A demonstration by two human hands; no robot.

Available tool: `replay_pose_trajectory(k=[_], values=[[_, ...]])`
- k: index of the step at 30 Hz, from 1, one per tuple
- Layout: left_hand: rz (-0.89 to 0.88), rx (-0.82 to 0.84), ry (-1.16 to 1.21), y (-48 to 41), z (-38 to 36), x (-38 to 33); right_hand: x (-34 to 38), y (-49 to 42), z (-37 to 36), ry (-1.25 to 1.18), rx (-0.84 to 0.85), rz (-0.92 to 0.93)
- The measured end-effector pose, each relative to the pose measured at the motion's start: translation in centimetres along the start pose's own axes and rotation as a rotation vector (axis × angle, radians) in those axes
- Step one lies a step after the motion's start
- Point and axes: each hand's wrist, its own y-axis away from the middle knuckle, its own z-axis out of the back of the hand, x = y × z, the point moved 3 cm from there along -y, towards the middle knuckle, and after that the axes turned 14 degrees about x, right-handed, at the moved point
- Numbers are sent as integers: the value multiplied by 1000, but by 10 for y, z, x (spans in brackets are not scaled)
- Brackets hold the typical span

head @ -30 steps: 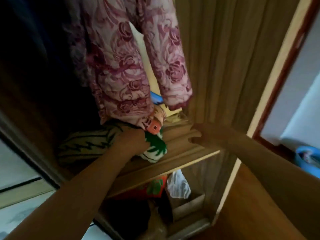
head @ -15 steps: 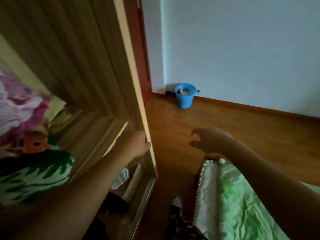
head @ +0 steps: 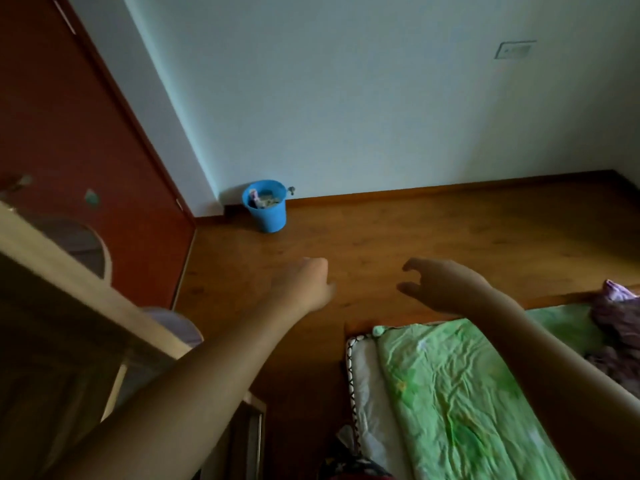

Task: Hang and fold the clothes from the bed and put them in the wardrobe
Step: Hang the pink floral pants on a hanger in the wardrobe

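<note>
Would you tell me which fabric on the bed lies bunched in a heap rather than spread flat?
The purple garment at the picture's right edge is bunched in a heap; the light green quilt beside it lies spread out, only wrinkled.
</note>
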Motion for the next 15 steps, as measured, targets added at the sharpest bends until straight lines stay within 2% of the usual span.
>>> replay_pose_trajectory(k=[9, 15], values=[[-191, -60, -65, -124, 79, -66, -79, -29, 58, -155, -105, -219], [-372, -11, -141, -198, 99, -135, -139, -20, 68, -263, -169, -418]])
